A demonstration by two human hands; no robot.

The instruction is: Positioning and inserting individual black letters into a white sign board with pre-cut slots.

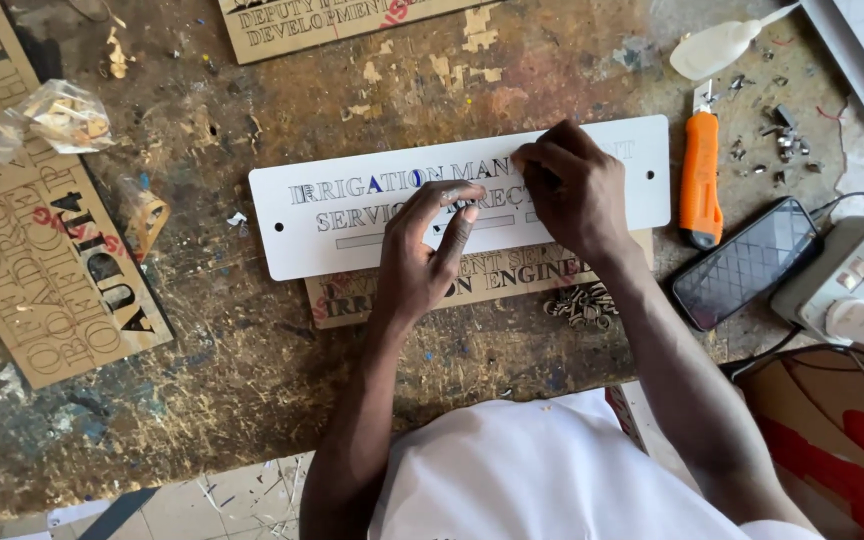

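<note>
Head view, looking straight down on a scarred, paint-flecked wooden workbench (252, 340). Central landmark: a long white rectangular sign plate with cut-out lettering and a small hole at each end (292, 215), lying flat and slightly tilted on the bench.

Left hand (430, 245) rested on the middle of the white plate, fingers drawn together with the tips pressed down onto the lettering; whether a small letter piece was pinched between them could not be told. Right hand (574, 185) lay on the right half of the plate, fingers curled and bunched, tips pressed at the upper line of letters; anything gripped there was hidden.

Under the plate's lower edge, touching it, a brown engraved wooden board (512, 275) partly covered. Just below that, a small heap of loose cut letter pieces (582, 303). Right of the plate, just beside its end, an orange-handled utility knife (700, 175); further right, a dark smartphone lying face up (747, 262) and a white power strip with plugs (847, 275). Above-right of the plate, a white squeeze bottle on its side (717, 48). Well left of the plate, a large tan lettered board (22, 240) and a crumpled clear plastic bag (52, 115)
</note>
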